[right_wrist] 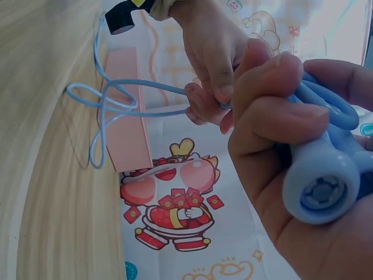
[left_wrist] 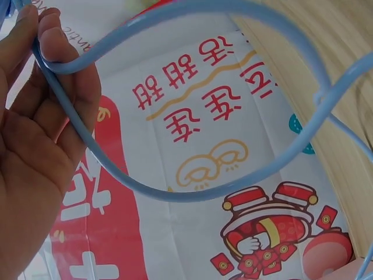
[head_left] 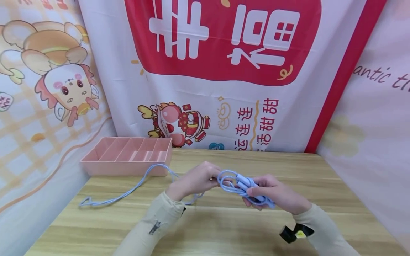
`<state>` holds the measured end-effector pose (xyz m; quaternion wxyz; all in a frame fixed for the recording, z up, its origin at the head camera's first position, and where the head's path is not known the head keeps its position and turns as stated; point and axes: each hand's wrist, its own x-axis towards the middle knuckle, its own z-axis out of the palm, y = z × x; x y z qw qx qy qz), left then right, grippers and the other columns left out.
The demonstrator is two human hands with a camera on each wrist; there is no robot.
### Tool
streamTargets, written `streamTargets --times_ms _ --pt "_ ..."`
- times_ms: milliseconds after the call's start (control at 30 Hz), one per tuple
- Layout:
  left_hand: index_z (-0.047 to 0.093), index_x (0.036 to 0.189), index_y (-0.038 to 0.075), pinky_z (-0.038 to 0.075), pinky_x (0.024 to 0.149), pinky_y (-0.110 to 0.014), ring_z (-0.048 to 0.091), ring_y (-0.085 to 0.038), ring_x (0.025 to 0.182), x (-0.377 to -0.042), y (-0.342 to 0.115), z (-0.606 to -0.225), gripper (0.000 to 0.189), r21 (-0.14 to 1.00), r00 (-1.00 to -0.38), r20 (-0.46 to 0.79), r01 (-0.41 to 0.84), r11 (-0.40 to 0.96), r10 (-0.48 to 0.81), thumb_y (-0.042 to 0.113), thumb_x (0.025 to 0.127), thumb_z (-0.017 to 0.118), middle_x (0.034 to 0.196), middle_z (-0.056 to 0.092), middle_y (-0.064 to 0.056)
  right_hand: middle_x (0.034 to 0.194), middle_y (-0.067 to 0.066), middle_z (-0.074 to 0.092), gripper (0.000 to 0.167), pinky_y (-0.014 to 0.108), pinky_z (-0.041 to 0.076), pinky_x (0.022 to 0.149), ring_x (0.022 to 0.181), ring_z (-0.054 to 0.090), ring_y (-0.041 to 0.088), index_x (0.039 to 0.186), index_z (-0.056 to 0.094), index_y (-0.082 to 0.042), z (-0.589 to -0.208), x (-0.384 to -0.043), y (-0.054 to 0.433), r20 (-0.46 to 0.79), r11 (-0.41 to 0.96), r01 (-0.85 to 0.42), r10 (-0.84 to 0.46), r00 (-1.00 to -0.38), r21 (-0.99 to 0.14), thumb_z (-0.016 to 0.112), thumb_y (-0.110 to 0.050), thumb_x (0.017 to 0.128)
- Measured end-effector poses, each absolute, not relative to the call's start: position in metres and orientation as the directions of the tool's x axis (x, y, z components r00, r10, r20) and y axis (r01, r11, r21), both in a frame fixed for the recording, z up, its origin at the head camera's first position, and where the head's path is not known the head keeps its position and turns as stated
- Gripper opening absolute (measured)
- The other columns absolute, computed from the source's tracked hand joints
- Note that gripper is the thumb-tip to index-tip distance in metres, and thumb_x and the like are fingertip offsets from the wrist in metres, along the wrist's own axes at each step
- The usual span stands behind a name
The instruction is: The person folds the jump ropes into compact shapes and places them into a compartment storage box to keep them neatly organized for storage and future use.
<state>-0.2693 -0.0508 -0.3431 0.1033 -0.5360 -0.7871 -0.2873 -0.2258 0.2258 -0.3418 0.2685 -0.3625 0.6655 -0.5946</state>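
A light-blue jump rope (head_left: 245, 181) is bunched in my right hand (head_left: 273, 190), its fingers and thumb wrapped round the handles and several coils. One handle's round, hollow end (right_wrist: 322, 189) faces the camera in the right wrist view. Just to the left, my left hand (head_left: 200, 179) pinches strands of the rope between thumb and fingers. From it a wide loop of cord (left_wrist: 192, 195) hangs out in the left wrist view. The loose length of rope (head_left: 131, 193) trails left over the table, passing in front of a pink tray.
The pink divided tray (head_left: 125, 168) stands at the table's back left. Printed cloths hang behind the wooden table (head_left: 221, 227) and on both sides. A black wrist-worn device (head_left: 289, 234) sits by the right sleeve.
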Motion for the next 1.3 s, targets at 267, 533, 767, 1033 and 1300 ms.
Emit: streamTargets --times_ms 267,533,767,1033,1300 --pt "0.079 0.103 0.015 0.044 0.062 -0.013 0.052 0.002 0.068 -0.271 -0.056 -0.349 0.014 0.197 -0.398 0.513 0.917 0.347 0.761 0.017 0.091 0.072 0.082 0.065 0.009 0.078 0.026 0.058 0.020 0.022 0.039 0.046 0.056 0.047 0.018 0.103 0.065 0.002 -0.348 -0.223 0.214 0.040 0.160 -0.316 -0.840 -0.541 -0.935 0.048 -0.009 0.103" --pt "0.079 0.102 0.016 0.040 0.057 -0.012 0.047 0.000 0.062 -0.265 -0.052 -0.347 0.013 0.119 -0.348 0.583 0.931 0.346 0.735 0.018 0.089 0.075 0.075 0.057 0.009 0.069 0.018 0.054 0.018 0.020 0.034 0.043 0.052 0.043 0.011 0.090 0.065 -0.004 -0.354 -0.220 0.204 0.038 0.223 -0.401 -0.835 -0.548 -0.888 0.053 -0.011 0.102" --pt "0.077 0.098 0.013 0.038 0.056 -0.012 0.045 -0.004 0.062 -0.259 -0.045 -0.346 0.009 0.121 -0.363 0.529 0.927 0.355 0.767 0.016 0.092 0.072 0.074 0.051 0.006 0.068 0.008 0.058 0.017 0.018 0.036 0.045 0.051 0.044 0.007 0.090 0.066 -0.009 -0.361 -0.223 0.198 0.000 0.300 -0.409 -0.807 -0.591 -0.862 0.055 -0.014 0.101" --pt "0.072 0.089 0.010 0.042 0.058 -0.008 0.053 -0.005 0.066 -0.245 -0.032 -0.346 0.006 0.026 -0.326 0.508 0.931 0.364 0.797 0.004 0.091 0.070 0.078 0.057 0.001 0.072 0.010 0.060 0.018 0.020 0.035 0.045 0.051 0.043 0.009 0.092 0.066 -0.008 -0.372 -0.228 0.193 -0.052 0.360 -0.342 -0.751 -0.659 -0.868 0.054 -0.016 0.102" --pt "0.071 0.093 0.010 0.042 0.056 -0.011 0.052 -0.005 0.064 -0.239 -0.022 -0.350 0.011 -0.068 -0.291 0.573 0.915 0.398 0.767 0.000 0.090 0.069 0.079 0.056 0.001 0.082 0.013 0.062 0.022 0.020 0.036 0.045 0.054 0.044 0.013 0.119 0.057 -0.002 -0.371 -0.228 0.191 -0.061 0.334 -0.241 -0.688 -0.723 -0.911 0.051 -0.018 0.103"
